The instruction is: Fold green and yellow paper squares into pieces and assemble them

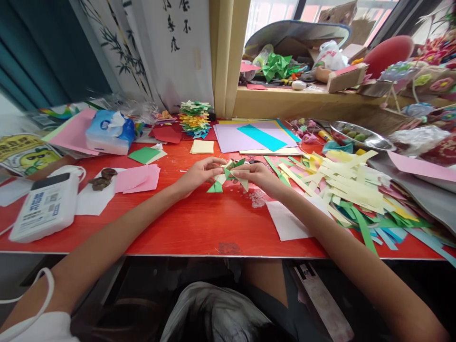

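Both hands meet over the middle of the red table (199, 228). Between them is a folded paper piece (230, 175) of green and cream points. My left hand (199, 174) pinches its left side with closed fingers. My right hand (258, 176) grips its right side, fingers curled round it. The piece sits just above the tabletop, with one green tip reaching down toward the table.
A heap of cut paper strips (352, 190) lies to the right, with a white sheet (288, 221) in front of it. Purple and blue paper sheets (256, 135) and a stack of folded pieces (194, 118) lie behind. Tissue pack (110, 132), pink papers (137, 178) and a white box (44, 206) are left.
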Motion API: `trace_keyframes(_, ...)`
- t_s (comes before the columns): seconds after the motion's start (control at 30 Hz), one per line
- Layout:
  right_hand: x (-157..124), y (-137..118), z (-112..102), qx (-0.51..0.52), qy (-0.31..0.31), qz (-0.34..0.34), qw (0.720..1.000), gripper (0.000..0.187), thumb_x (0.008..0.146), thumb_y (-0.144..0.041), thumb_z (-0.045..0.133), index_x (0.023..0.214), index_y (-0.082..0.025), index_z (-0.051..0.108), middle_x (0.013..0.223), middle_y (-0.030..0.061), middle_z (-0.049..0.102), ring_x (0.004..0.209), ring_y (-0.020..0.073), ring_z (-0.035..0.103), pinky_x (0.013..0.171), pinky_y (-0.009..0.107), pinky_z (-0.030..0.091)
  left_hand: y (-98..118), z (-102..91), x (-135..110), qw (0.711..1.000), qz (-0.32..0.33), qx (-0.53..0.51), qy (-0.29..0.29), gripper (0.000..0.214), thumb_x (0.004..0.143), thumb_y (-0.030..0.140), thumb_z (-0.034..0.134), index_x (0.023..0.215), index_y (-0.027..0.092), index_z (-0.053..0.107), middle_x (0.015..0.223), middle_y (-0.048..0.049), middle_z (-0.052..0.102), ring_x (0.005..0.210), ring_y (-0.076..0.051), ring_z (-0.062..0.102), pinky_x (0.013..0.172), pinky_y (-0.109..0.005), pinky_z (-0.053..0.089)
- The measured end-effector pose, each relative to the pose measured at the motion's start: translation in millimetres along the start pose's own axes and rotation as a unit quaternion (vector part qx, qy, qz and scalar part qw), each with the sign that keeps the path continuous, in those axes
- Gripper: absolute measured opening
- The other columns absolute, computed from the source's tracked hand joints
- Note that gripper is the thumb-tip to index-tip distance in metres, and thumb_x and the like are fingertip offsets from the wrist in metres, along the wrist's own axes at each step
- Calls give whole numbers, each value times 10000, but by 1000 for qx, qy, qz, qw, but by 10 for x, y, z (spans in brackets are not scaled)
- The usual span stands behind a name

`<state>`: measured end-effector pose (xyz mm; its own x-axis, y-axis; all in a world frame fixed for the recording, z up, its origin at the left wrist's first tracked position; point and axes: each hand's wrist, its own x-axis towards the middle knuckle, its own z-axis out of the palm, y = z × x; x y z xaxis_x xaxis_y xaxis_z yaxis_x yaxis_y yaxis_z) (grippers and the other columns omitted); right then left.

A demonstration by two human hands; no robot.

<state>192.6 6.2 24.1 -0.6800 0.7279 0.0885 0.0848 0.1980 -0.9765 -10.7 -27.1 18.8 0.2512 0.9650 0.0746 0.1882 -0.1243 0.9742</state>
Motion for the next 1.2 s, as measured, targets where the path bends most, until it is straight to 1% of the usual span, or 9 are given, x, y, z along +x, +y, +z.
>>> trace_keyframes(0.17, 13, 2, -55, 140, 49, 40, 988, 209, 765, -306, 595, 873, -149, 681, 892, 74, 638, 736, 109, 568, 676, 227, 459, 60, -8, -26, 995, 83, -62, -5, 280, 777, 203, 500, 1047, 231, 568, 1195, -34, 506, 952, -129, 532, 787, -258, 468)
trace_keyframes(0.3, 26, -9, -81, 206, 40, 87, 974, 182, 762, -252, 602, 878, -129, 670, 943, 75, 621, 711, 75, 560, 656, 170, 469, 106, 26, -42, 989, 138, -40, -24, 242, 744, 207, 551, 981, 213, 597, 1188, -48, 499, 1006, -166, 511, 775, -280, 480)
trace_keyframes(0.4, 34, 4, -70, 211, 12, 100, 972, 189, 765, -273, 601, 890, -144, 660, 966, 74, 613, 732, 85, 575, 630, 166, 477, 127, 39, -48, 988, 153, 16, 13, 169, 742, 281, 571, 875, 191, 624, 1065, -57, 556, 932, -150, 526, 658, -229, 463)
trace_keyframes(0.5, 26, 17, -55, 163, 3, 90, 983, 256, 766, -354, 592, 925, -160, 644, 959, 81, 612, 731, 106, 578, 562, 185, 471, 132, 28, -44, 990, 125, 14, 67, 170, 739, 328, 577, 783, 168, 611, 773, -25, 589, 620, -81, 502, 522, -207, 397)
trace_keyframes(0.6, 5, -4, -43, 72, 32, 52, 996, 320, 779, -430, 549, 936, -164, 635, 909, 82, 619, 636, 95, 541, 483, 198, 435, 123, 13, -35, 993, 88, 1, 81, 185, 740, 342, 573, 728, 157, 587, 612, 10, 526, 476, -51, 417, 456, -202, 345)
trace_keyframes(0.77, -33, -87, -3, -39, 35, -27, 998, 324, 815, -461, 479, 900, -173, 601, 771, 37, 612, 500, 73, 470, 446, 223, 382, 75, 18, -28, 997, 48, 4, 54, 198, 734, 337, 574, 821, 159, 595, 626, 12, 509, 468, -46, 412, 425, -188, 328)
trace_keyframes(0.97, -44, -101, 55, -107, 19, -59, 992, 229, 854, -390, 437, 855, -185, 538, 705, -3, 570, 467, 67, 455, 461, 229, 359, 63, 25, -32, 997, 63, 13, 38, 188, 736, 302, 574, 860, 162, 583, 653, 13, 524, 461, -38, 405, 415, -181, 329)
trace_keyframes(1.1, -48, -112, 76, -210, 71, -98, 970, 188, 871, -327, 411, 850, -185, 532, 675, -7, 567, 477, 69, 439, 487, 231, 353, 71, 29, -36, 996, 72, 36, 27, 188, 728, 293, 585, 865, 166, 565, 682, 5, 547, 463, -40, 421, 420, -179, 355)
trace_keyframes(1.2, -56, -136, 75, -321, 122, -155, 926, 169, 868, -284, 418, 853, -183, 553, 667, 0, 567, 539, 86, 462, 542, 242, 358, 69, 44, -51, 994, 88, 58, 32, 202, 732, 300, 586, 888, 179, 544, 723, -9, 572, 500, -54, 467, 422, -174, 378)
